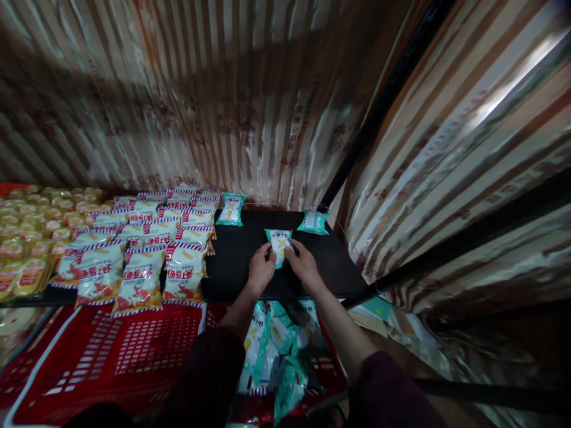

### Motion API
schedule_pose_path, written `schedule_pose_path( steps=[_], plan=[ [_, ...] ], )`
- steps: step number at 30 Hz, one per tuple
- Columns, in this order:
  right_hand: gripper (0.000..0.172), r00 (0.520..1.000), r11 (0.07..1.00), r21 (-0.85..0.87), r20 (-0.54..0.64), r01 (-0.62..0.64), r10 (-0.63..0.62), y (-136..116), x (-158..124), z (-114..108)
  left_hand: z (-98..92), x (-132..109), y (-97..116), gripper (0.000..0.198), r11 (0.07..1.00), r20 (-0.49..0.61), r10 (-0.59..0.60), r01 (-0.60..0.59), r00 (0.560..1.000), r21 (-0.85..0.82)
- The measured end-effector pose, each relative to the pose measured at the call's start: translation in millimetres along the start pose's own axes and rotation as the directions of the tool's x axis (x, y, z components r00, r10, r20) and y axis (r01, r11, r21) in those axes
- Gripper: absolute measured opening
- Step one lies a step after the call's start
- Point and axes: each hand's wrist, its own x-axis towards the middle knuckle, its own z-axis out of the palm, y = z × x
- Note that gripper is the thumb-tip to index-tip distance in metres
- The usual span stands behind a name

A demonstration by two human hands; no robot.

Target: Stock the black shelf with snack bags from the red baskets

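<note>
A small teal and white snack bag point(281, 246) is held upright between my two hands above the black shelf point(232, 267). My left hand point(262, 264) grips its left edge, and my right hand point(302, 260) has the lower right edge. One teal bag point(231, 209) stands at the back of the shelf, beside rows of red and white snack bags point(140, 273). Another teal bag point(313, 222) lies at the back right corner.
Below the shelf, a red basket point(330, 371) holds several teal bags point(256, 345), with another red basket point(111, 356) to its left. Yellow packs point(27, 249) fill the far left. Black poles point(383, 101) and striped sheeting point(250, 89) border the shelf.
</note>
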Motion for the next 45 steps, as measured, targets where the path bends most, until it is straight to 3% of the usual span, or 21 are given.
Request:
schedule_pose_path(
  steps=[4,10,20,26,31,34,37,39,42,45],
  plan=[
    [0.044,0.998,0.996,0.077,-0.013,0.054,-0.053,5,-20,10,-6.8,-15,-7,0.041,0.997,0.070,-0.026,0.031,0.997,-0.073],
    [0.045,0.989,0.978,0.150,-0.030,0.146,-0.143,3,-46,22,-28.7,-32,-19,0.039,0.983,0.041,-0.016,0.023,0.999,-0.180],
    [0.043,0.993,0.953,0.294,0.063,0.074,-0.097,-17,-80,29,-63.3,-59,-15,0.027,0.957,0.054,-0.118,0.128,0.992,-0.259],
    [0.039,0.992,0.853,0.522,0.111,-0.010,-0.057,-12,-80,33,-62.6,-62,-19,0.029,0.912,0.056,-0.130,0.142,0.990,-0.386],
    [0.047,0.992,0.768,0.640,0.094,0.004,-0.084,-19,-83,35,-65.7,-56,-12,0.051,0.837,0.028,-0.243,0.225,0.969,-0.500],
    [0.061,0.988,0.719,0.694,0.125,-0.021,-0.091,-26,-87,33,-70.4,-55,-7,0.058,0.799,0.117,-0.216,0.244,0.969,-0.550],
    [0.068,0.968,0.662,0.733,0.247,-0.157,-0.044,-28,-86,29,-74.4,-57,-5,0.064,0.784,0.164,-0.171,0.235,0.972,-0.574],
    [0.060,0.959,0.606,0.762,0.285,-0.230,0.006,-27,-80,26,-75.9,-58,-5,0.067,0.786,0.157,-0.184,0.241,0.970,-0.570],
    [0.048,0.968,0.538,0.809,0.242,-0.239,0.066,-22,-65,22,-76.5,-59,-4,0.065,0.794,0.168,-0.186,0.249,0.968,-0.554],
    [0.035,0.970,0.544,0.808,0.235,-0.228,0.057,-21,-52,19,-76.4,-60,-2,0.061,0.806,0.190,-0.168,0.246,0.967,-0.538]
  ],
)
